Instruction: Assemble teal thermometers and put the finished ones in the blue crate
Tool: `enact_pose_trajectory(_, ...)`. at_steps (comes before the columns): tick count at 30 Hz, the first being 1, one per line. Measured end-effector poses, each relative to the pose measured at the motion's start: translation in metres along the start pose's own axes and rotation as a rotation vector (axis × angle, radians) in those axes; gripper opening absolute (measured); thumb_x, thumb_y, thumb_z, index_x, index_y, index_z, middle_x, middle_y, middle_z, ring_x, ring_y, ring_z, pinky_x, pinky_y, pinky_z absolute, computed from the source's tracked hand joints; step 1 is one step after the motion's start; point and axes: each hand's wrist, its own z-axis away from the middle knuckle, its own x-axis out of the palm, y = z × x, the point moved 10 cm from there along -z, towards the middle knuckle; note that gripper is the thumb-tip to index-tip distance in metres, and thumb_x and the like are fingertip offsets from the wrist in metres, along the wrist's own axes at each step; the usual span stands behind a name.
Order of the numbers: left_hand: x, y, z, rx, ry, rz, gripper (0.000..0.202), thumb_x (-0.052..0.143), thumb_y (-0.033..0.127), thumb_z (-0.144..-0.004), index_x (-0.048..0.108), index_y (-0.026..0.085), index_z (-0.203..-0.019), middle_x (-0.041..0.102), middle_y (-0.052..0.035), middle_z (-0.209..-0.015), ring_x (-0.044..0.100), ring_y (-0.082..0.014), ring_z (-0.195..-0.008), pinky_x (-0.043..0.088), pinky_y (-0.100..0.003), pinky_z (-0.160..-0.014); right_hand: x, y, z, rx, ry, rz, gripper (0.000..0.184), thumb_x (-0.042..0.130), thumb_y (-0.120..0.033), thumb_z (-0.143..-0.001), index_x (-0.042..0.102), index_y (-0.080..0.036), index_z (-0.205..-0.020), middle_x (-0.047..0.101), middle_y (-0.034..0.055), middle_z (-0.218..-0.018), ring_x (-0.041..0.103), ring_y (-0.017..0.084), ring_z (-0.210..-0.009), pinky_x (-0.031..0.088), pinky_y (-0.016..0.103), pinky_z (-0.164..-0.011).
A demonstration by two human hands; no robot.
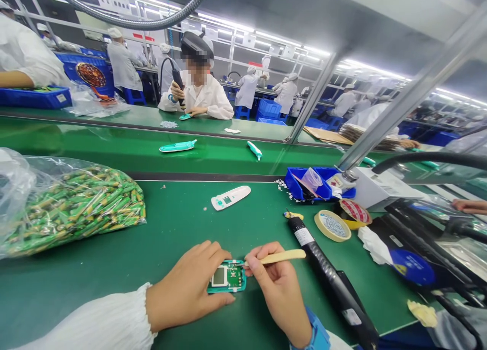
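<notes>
Two bare hands work close together at the near edge of a green desk [114, 269], not touching each other. The left hand [192, 284] lies low, back upward, reaching in from the left, fingers bent over the far edge of one teal plastic casing with a green circuit board and grey screen [233, 278] and thumb along its near edge, clamping it. The right hand [277, 284], above a blue wristband [317, 332], comes up from the lower right, thumb and fingers pinched on one slender tool with a pale yellow handle [287, 256]; the handle points right, the thin tip left over the board's far right corner, and whether it touches cannot be told. The casing sits on the desk between the hands, long axis roughly left to right, its exposed end pointing right and its other end hidden under the left hand. Beyond it lies one white elongated device with a small screen [231, 198], slanting from lower left to upper right. One clear plastic bag of green pieces [79, 208] is at the left; one long black cylindrical tool [331, 274] runs diagonally at the right, near two tape rolls [333, 225].
</notes>
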Motion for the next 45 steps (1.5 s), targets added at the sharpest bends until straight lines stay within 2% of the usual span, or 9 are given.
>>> enact_pose_trajectory(9,0.000,-0.003,0.000,0.027,0.048,-0.008,0.040,0.056,0.047,-0.077,0.050,0.024,-0.109,0.055,-0.0022,-0.093,0.049,-0.0202,-0.083,0.039,-0.032,-0.070,0.008,-0.004,0.001,-0.080,-0.022,0.155,0.010,0.058,-0.027,-0.082,0.052,-0.020,-0.079,0.058,0.0029,-0.080,0.056,0.015,-0.073,0.046,0.025,-0.063)
enact_pose_trajectory(18,0.002,-0.003,0.001,0.048,0.051,-0.018,0.038,0.057,0.045,-0.078,0.050,0.025,-0.110,0.055,-0.0025,-0.096,0.050,-0.0210,-0.086,0.040,-0.033,-0.072,0.011,-0.013,0.000,-0.137,-0.028,0.259,0.007,0.054,-0.024,-0.085,0.051,-0.021,-0.079,0.056,0.0017,-0.079,0.056,0.014,-0.073,0.046,0.025,-0.064)
enact_pose_trajectory(29,-0.002,0.003,0.006,0.105,0.125,-0.069,0.039,0.054,0.039,-0.082,0.041,0.026,-0.116,0.057,-0.0035,-0.105,0.052,-0.0217,-0.092,0.037,-0.035,-0.081,0.017,-0.022,0.006,-0.266,-0.018,0.422,0.006,0.050,-0.019,-0.086,0.050,-0.021,-0.081,0.055,0.0014,-0.078,0.055,0.014,-0.073,0.044,0.026,-0.068)
enact_pose_trajectory(33,-0.002,0.001,0.006,0.093,0.140,-0.070,0.047,0.057,0.042,-0.079,0.039,0.023,-0.118,0.057,-0.0052,-0.106,0.052,-0.0223,-0.091,0.037,-0.035,-0.080,0.016,-0.017,0.003,-0.192,-0.040,0.333,0.007,0.053,-0.023,-0.085,0.051,-0.020,-0.079,0.056,0.0028,-0.079,0.056,0.015,-0.074,0.046,0.026,-0.066)
enact_pose_trajectory(38,-0.003,0.003,0.007,0.079,0.145,-0.104,0.048,0.058,0.043,-0.078,0.040,0.023,-0.119,0.058,-0.0045,-0.104,0.052,-0.0225,-0.091,0.037,-0.036,-0.081,-0.010,-0.014,0.013,-0.085,0.096,0.063,0.013,0.059,-0.028,-0.081,0.049,-0.021,-0.077,0.058,0.0002,-0.075,0.056,0.012,-0.064,0.049,0.024,-0.060)
enact_pose_trajectory(41,-0.003,0.005,0.007,0.083,0.147,-0.114,0.045,0.057,0.044,-0.079,0.042,0.024,-0.117,0.059,-0.0039,-0.103,0.053,-0.0221,-0.090,0.037,-0.035,-0.080,-0.017,-0.009,0.024,-0.035,0.092,0.078,0.011,0.059,-0.027,-0.082,0.050,-0.022,-0.078,0.058,-0.0005,-0.074,0.056,0.011,-0.063,0.048,0.022,-0.060)
enact_pose_trajectory(45,-0.001,0.004,0.007,0.077,0.139,-0.144,0.044,0.056,0.044,-0.080,0.043,0.024,-0.116,0.059,-0.0041,-0.105,0.053,-0.0229,-0.092,0.038,-0.035,-0.079,-0.022,-0.006,0.033,-0.055,0.108,0.124,0.010,0.060,-0.027,-0.081,0.052,-0.022,-0.076,0.058,-0.0003,-0.073,0.055,0.011,-0.062,0.047,0.021,-0.058)
